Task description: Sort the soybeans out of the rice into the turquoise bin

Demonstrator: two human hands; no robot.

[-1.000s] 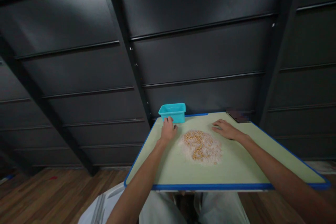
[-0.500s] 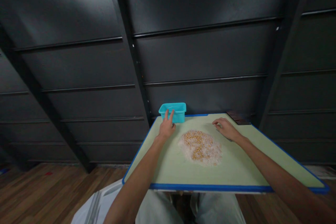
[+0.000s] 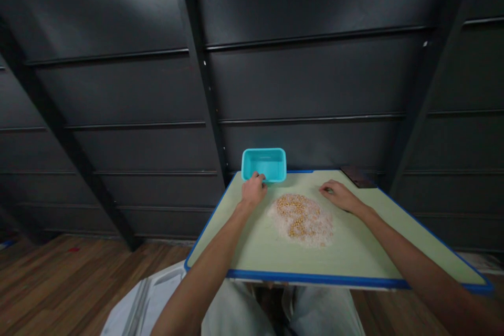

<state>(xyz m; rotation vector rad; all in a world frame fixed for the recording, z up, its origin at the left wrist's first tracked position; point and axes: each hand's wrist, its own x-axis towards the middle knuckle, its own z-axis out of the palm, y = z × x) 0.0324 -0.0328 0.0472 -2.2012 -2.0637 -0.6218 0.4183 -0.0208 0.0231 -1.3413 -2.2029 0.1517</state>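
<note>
Several broad black panels, ribbed with dark bars, make up the wall that fills most of the view, and below it on the left spreads a brown wood-grain floor. Next in size comes the counter, pale green on top with a blue edging, standing close against the wall. Under its near side show the person's legs in light trousers, with a white piece of furniture to their left, only partly in view. Two bare forearms reach over the counter from either side. At the far left corner is the turquoise container, tipped toward the person so that its inside faces the camera; it looks bare within, and whether its base touches the counter cannot be told. Near the middle of the counter lies a flat, spread pile of whitish grains, in front of the container and between the forearms. A dark flat object rests at the far right edge. The left hand is closed over the container's near rim, gripping it. The right hand is loosely curled beside the pile's right side; whether its fingertips pinch anything cannot be told. Smallest are the golden-yellow kernels, clustered among the whitish grains.
</note>
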